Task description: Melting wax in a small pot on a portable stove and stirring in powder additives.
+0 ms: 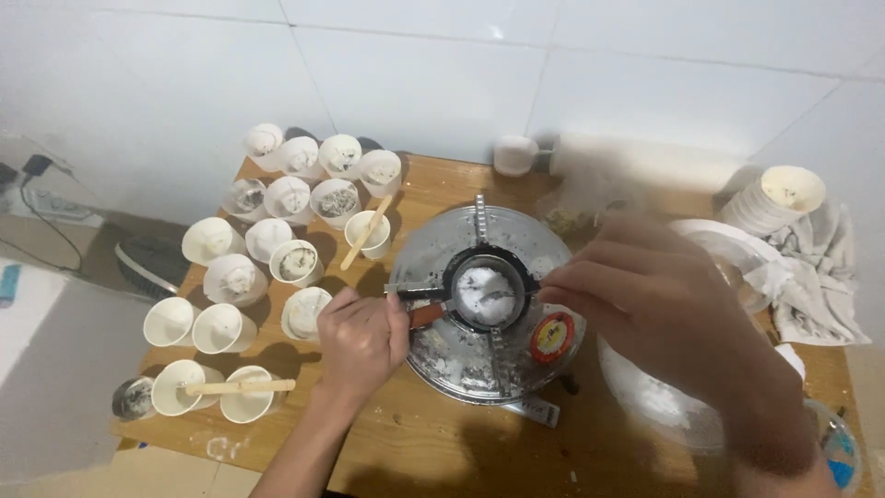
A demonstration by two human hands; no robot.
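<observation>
A round, shiny metal stove [461,355] sits at the middle of the wooden desk [433,443], and a small dark metal pan holding something white [487,293] rests on the prongs at its centre, where the heat would reach it. The left hand [361,339] is clenched around the pan's reddish-brown handle [426,315], which steadies the pan on its narrow supports. The right hand [659,300] hangs just over the pan's right rim, blurred; its fingers [576,277] are curled and pinched together, though whether they hold anything I cannot tell. To the left stands a crowd of white paper cups [277,231] (several tipped on their sides, some smeared grey within), set apart from the stove yet within easy reach. Pale wooden sticks [367,231] lie across or in a few of them. At the far right corner a stack of cups [779,198] rests beside a crumpled grey cloth [820,286].
</observation>
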